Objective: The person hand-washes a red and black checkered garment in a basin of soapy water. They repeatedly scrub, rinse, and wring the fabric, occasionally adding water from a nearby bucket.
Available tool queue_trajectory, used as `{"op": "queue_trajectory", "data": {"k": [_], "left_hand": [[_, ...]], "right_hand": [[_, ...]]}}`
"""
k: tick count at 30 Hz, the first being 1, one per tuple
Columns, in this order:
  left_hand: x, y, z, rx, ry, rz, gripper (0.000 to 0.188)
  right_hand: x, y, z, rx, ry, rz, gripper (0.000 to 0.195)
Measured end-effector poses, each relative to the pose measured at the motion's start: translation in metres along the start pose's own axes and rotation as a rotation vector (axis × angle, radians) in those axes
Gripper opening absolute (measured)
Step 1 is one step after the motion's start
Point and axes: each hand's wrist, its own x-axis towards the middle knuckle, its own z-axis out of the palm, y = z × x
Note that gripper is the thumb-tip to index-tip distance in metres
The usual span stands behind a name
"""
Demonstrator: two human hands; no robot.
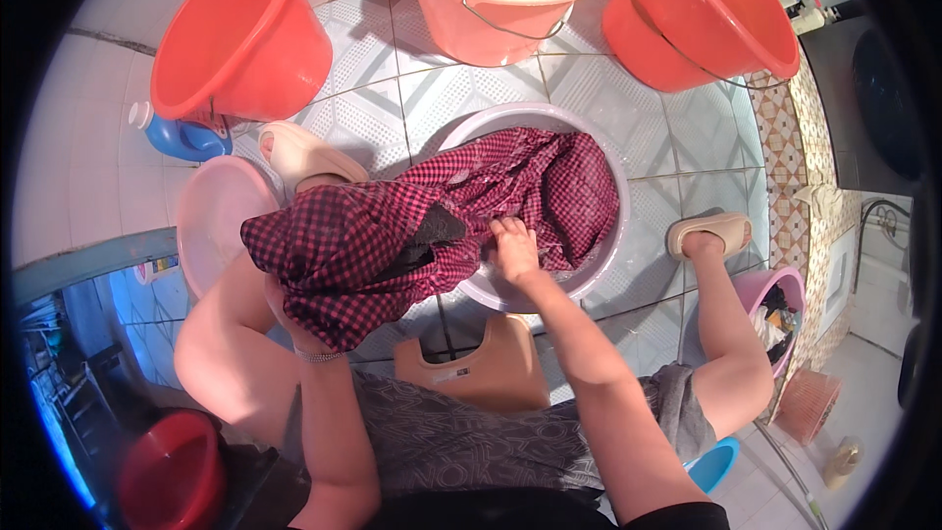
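A wet red-and-black checked garment [353, 235] with a black lace patch stretches from above my left leg into a pale lavender plastic basin [624, 235]. My left hand [285, 318], a beaded bracelet at its wrist, holds up the left end of the garment from below; the cloth hides most of its fingers. My right hand [515, 246] grips the garment over the near part of the basin, fingers curled into the cloth. Some suds show on the fabric and at the basin's rim. The garment's right part lies bunched inside the basin.
An orange plastic stool [508, 368] stands below me. Beyond the basin are a red bucket [243, 44], a peach bucket [486, 22] and another red bucket [684, 29]. A pink basin [221, 221] and a blue jug [180, 136] stand left; a laundry-filled purple tub [791, 294] stands right.
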Motion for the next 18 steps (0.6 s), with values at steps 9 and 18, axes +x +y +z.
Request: {"op": "queue_trajectory", "data": {"k": [9,18], "left_hand": [[0.005,0.01,-0.025,0.008,0.063,0.038,0.04],[0.006,-0.003,0.01,-0.127,0.049,-0.007,0.037]], "right_hand": [[-0.047,0.042,-0.082,0.947,-0.363,0.233,0.035],[-0.047,0.065,-0.005,0.241,-0.024,0.531,0.035]]}}
